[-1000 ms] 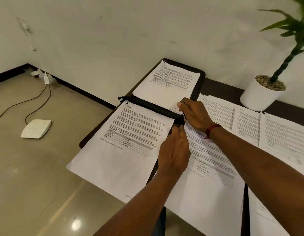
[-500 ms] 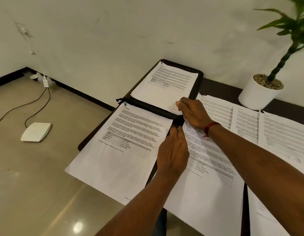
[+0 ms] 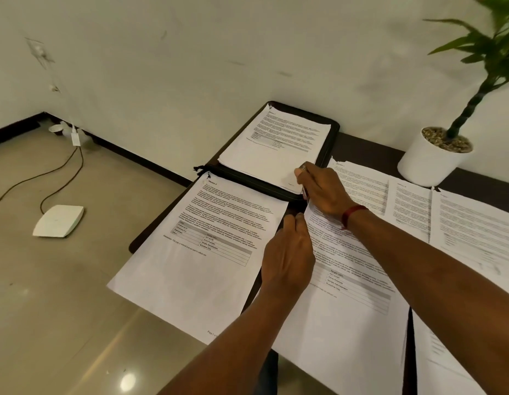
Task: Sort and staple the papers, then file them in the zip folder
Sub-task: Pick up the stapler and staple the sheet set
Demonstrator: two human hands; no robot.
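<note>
A black zip folder (image 3: 331,143) lies open at the table's far left, with a printed sheet (image 3: 276,146) inside it. In front of it, a stapled paper set (image 3: 202,252) overhangs the table's left edge. My right hand (image 3: 326,189) is closed around a small stapler (image 3: 305,191), mostly hidden, at the top left corner of the middle paper stack (image 3: 347,315). My left hand (image 3: 287,258) pinches that stack's left edge just below the corner. More printed stacks (image 3: 475,232) lie side by side to the right.
A white pot with a green plant (image 3: 430,161) stands at the back right of the dark table (image 3: 361,149), close to the wall. On the floor to the left lie a white router (image 3: 58,220) and its cable (image 3: 62,178).
Both hands stay at the middle stack's top left corner. Only my view has shifted slightly.
</note>
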